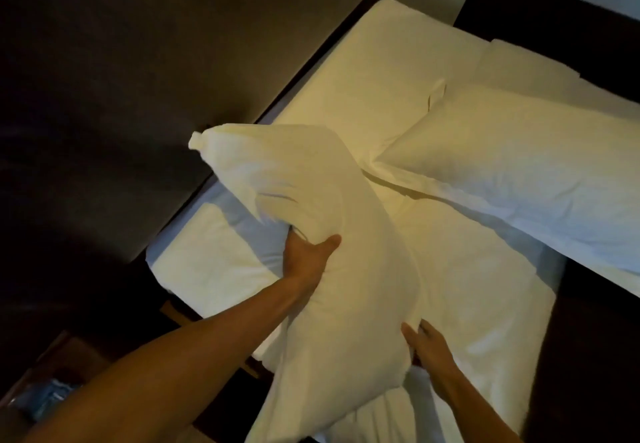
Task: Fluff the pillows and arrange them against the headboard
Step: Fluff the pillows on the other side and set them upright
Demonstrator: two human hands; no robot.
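Observation:
I hold a white pillow point(325, 234) raised and bent above the bed. My left hand point(306, 259) clutches its left edge, thumb on top and fingers buried in the fabric. My right hand point(427, 345) grips its lower right side. A second white pillow point(526, 172) lies flat on the bed to the right. Another pillow point(374, 82) rests further back along the dark padded headboard point(121, 79) on the left.
The white sheet of the bed point(485, 304) spreads under the pillows. A dark wooden nightstand point(59, 373) with a bluish object stands at lower left. Dark floor or bed frame shows at the right edge point(595, 356).

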